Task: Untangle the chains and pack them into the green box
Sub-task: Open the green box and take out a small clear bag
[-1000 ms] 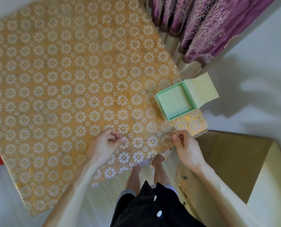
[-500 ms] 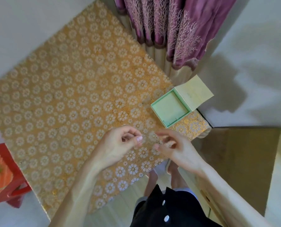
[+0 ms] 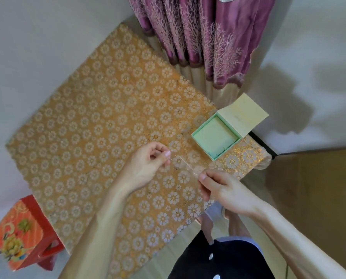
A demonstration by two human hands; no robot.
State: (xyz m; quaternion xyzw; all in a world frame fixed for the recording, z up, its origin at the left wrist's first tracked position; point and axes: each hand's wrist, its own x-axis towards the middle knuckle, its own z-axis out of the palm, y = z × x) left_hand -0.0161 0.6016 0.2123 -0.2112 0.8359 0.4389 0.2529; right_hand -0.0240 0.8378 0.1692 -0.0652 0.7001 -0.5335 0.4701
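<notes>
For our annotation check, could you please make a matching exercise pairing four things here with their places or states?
Things: 1 green box; 2 chain; 3 red stool; 4 curtain.
States: A stretched between left hand and right hand; B hanging beyond the table's far edge; C lid open, on the table; D beside the table's near-left corner.
Pairs: 1-C; 2-A; 3-D; 4-B.
</notes>
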